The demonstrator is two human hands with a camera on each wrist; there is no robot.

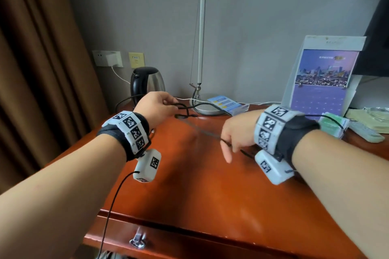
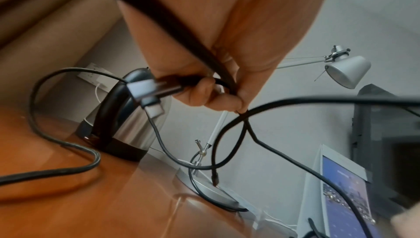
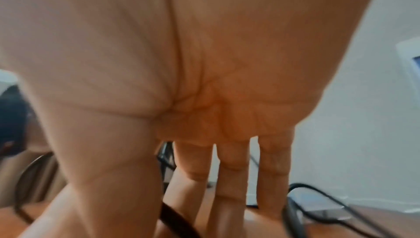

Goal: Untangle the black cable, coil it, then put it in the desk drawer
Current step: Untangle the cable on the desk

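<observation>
left hand (image 1: 156, 105) pinches black cable (image 1: 190, 107) | right hand (image 1: 237, 132) pinches cable | kettle (image 1: 147, 82), lamp (image 1: 200, 48) behind

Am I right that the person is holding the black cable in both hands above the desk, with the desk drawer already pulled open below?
Not quite: the desk drawer is closed, as the head view shows. The rest holds: the left hand and right hand both hold the black cable above the desk.

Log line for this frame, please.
stage: untangling | left hand: pinches cable loops | right hand: pinches cable | drawer: closed
</observation>
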